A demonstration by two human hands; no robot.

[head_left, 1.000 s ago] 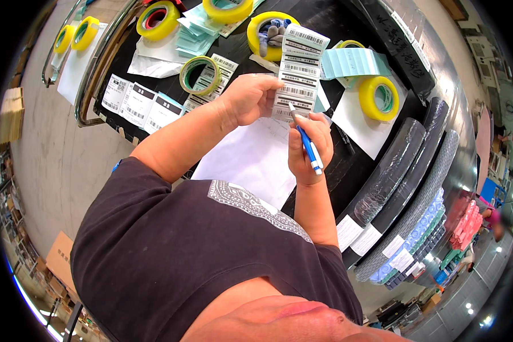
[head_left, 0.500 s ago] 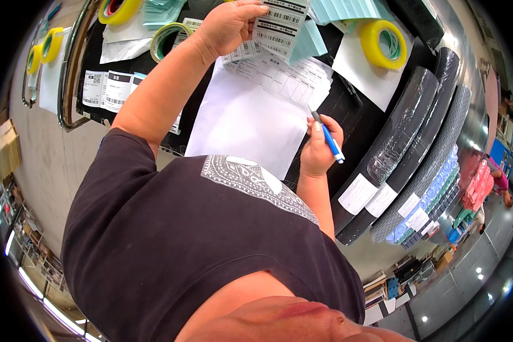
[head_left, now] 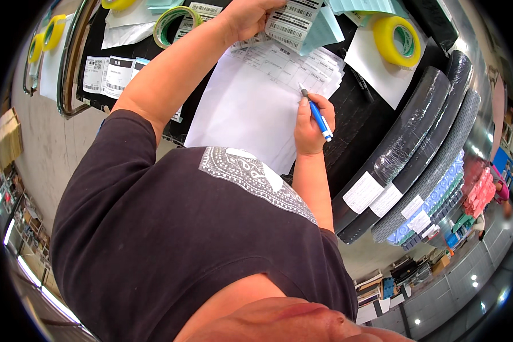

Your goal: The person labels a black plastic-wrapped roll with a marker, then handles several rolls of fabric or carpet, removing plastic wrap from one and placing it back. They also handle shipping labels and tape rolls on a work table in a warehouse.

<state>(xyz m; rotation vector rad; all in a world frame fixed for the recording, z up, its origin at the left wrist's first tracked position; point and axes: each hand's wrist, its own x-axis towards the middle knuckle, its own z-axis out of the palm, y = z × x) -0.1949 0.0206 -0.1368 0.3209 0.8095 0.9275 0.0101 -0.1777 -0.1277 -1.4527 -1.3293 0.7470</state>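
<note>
My left hand [head_left: 252, 21] pinches a sheet of barcode labels [head_left: 293, 24] at the top of the view, its fingertips partly cut off by the edge. Pale blue slips hang just beside the labels. Held in my right hand [head_left: 313, 128] is a blue pen [head_left: 318, 115] with a grey grip, its tip at the lower edge of a printed form [head_left: 285, 67]. Whether the tip touches the paper I cannot tell. The form lies on a pile of white sheets [head_left: 233, 114], which spreads over the black tabletop toward my chest.
A yellow tape roll [head_left: 397, 42] rests on white paper at the right, and a green-cored roll [head_left: 176, 27] at the left. Black wrapped rolls [head_left: 402, 142] line the right side. Printed labels [head_left: 115, 77] lie near the table's left metal rail [head_left: 68, 62]. Another person [head_left: 500, 185] is far right.
My right hand has moved up and slightly left with the pen, bringing its tip to the form. My left hand and the labels have shifted right and up.
</note>
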